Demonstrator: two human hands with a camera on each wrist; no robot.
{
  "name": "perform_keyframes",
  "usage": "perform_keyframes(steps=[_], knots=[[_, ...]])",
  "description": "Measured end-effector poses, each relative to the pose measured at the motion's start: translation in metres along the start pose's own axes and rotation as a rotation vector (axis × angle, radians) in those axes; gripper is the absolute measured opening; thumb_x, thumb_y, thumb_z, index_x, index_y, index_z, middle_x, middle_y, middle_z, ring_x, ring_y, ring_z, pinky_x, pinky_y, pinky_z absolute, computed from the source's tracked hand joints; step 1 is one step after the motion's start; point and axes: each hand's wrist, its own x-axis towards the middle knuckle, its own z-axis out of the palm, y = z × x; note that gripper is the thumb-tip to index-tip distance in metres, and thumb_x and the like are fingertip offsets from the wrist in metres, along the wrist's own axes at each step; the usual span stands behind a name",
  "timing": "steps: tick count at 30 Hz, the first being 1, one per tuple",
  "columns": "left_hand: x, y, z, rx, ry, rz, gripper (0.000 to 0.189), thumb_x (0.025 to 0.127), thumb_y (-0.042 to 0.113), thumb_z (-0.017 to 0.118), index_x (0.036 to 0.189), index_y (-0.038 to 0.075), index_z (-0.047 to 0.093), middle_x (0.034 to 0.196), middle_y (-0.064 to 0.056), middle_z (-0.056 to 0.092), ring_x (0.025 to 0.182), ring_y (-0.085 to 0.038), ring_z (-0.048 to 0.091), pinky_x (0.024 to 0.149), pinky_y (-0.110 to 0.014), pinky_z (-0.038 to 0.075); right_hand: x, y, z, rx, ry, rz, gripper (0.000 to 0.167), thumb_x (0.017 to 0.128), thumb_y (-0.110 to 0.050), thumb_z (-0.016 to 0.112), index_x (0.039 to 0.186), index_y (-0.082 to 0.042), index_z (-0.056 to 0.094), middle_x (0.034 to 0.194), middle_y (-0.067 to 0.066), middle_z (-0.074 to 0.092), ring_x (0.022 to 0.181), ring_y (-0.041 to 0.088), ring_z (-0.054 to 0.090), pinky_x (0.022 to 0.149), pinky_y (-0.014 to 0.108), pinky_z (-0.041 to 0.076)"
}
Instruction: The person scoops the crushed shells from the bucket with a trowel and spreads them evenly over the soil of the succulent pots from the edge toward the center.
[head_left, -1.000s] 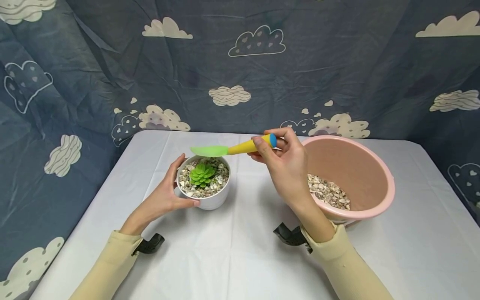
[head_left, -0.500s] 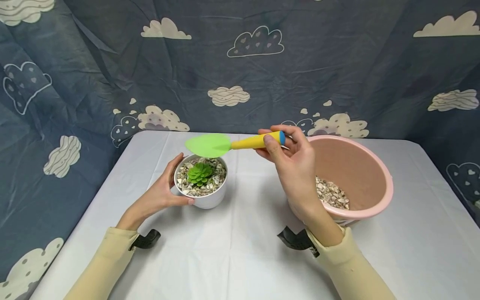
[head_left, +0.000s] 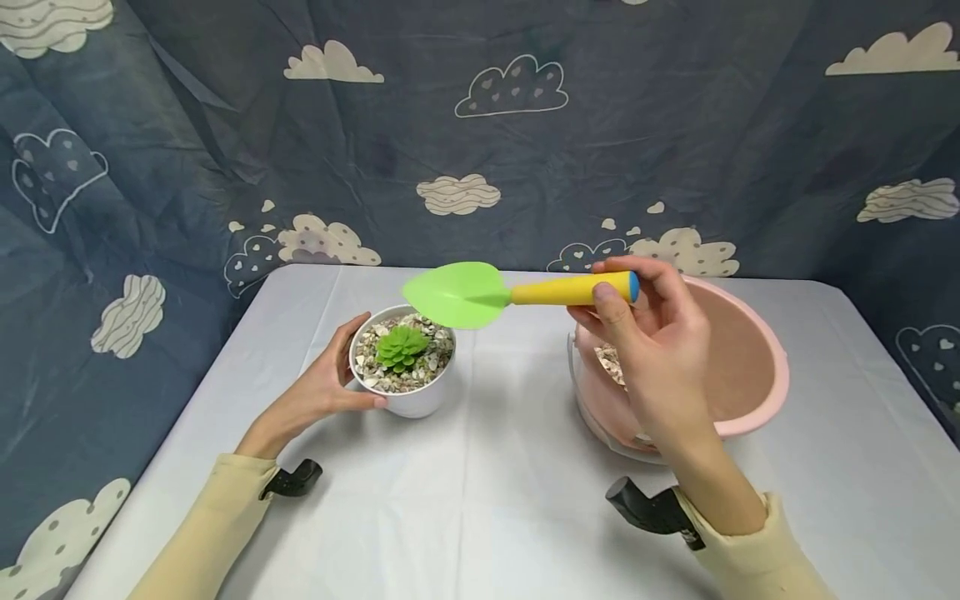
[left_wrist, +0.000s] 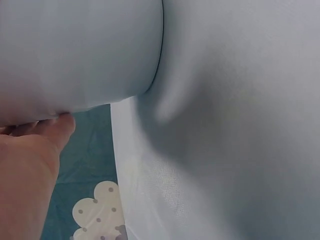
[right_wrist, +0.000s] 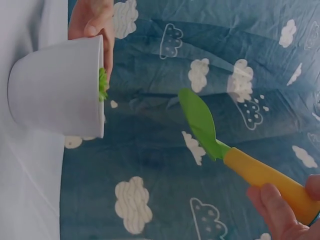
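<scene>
My left hand (head_left: 318, 385) grips the side of a white flower pot (head_left: 420, 406), thumb at the front and fingers round the back left. Gravel fills the pot around a green succulent (head_left: 402, 347). Held level by my right hand (head_left: 663, 350) is a toy trowel with a green blade (head_left: 459, 295) and a yellow handle (head_left: 562, 291). The blade hangs above the pot's right rim, and no gravel shows on it. In the right wrist view the trowel (right_wrist: 200, 117) stands apart from the pot (right_wrist: 57, 90). The left wrist view shows the pot's wall (left_wrist: 75, 50) close up.
A pink bucket (head_left: 750, 333) stands on the right, partly hidden behind my right hand, with gravel (head_left: 611, 364) inside. White cloth (head_left: 450, 517) covers the table. Behind it hangs a dark cloud-patterned curtain (head_left: 405, 125).
My right hand has moved right with the trowel, away from the pot and in front of the bucket. The blade has turned its broad face to the head view. My left hand stays nearly still.
</scene>
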Motion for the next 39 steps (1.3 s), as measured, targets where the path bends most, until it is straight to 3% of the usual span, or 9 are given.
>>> perform_keyframes(steps=[7,13,23,31,37,39], knots=[[0.000,-0.003,-0.001,-0.018,-0.005,0.007,0.112,0.071,-0.002,0.084,0.156,0.012,0.014,0.157,-0.009,0.022,0.143,-0.026,0.025,0.111,-0.026,0.029,-0.005,-0.016,-0.026,0.009,0.012,-0.003,0.031,0.093,0.010,0.057,0.124,0.012,0.052,0.123,0.028,0.049,0.108,0.034,0.062,0.084,0.040,0.051],[0.002,-0.003,-0.001,-0.028,-0.005,0.009,0.111,0.071,-0.004,0.084,0.156,0.014,0.015,0.157,-0.008,0.023,0.142,-0.026,0.026,0.110,-0.024,0.031,-0.004,-0.028,-0.051,0.010,0.053,0.005,0.032,0.093,0.012,0.056,0.125,0.014,0.050,0.121,0.029,0.049,0.108,0.034,0.061,0.082,0.039,0.052],[0.000,-0.003,-0.001,0.006,0.004,-0.021,0.114,0.073,0.002,0.085,0.158,0.020,0.011,0.159,-0.006,0.018,0.145,-0.024,0.021,0.115,-0.046,0.020,0.000,-0.043,-0.090,-0.017,0.100,0.009,0.036,0.092,0.010,0.057,0.128,0.015,0.050,0.119,0.027,0.051,0.108,0.032,0.061,0.078,0.036,0.053],[-0.001,-0.004,0.000,0.009,0.003,-0.021,0.113,0.073,0.002,0.085,0.158,0.019,0.011,0.159,-0.007,0.019,0.144,-0.024,0.023,0.110,-0.024,0.029,0.008,-0.046,-0.128,-0.125,0.116,0.021,0.040,0.093,0.004,0.058,0.133,0.008,0.051,0.119,0.019,0.054,0.109,0.026,0.060,0.076,0.028,0.053],[0.000,-0.003,0.001,0.004,0.013,-0.018,0.115,0.073,0.001,0.085,0.158,0.019,0.010,0.159,-0.007,0.019,0.144,-0.025,0.022,0.113,-0.031,0.027,0.018,-0.051,-0.152,-0.156,0.097,-0.046,0.041,0.094,0.006,0.055,0.135,0.008,0.049,0.120,0.019,0.053,0.101,0.020,0.066,0.076,0.024,0.053],[0.000,-0.003,0.001,0.001,0.019,-0.022,0.115,0.073,0.001,0.085,0.158,0.018,0.009,0.160,-0.007,0.018,0.145,-0.025,0.021,0.112,-0.028,0.028,0.022,-0.052,-0.157,-0.190,0.088,-0.061,0.042,0.094,0.009,0.055,0.135,0.007,0.050,0.120,0.017,0.053,0.100,0.018,0.066,0.076,0.022,0.053]])
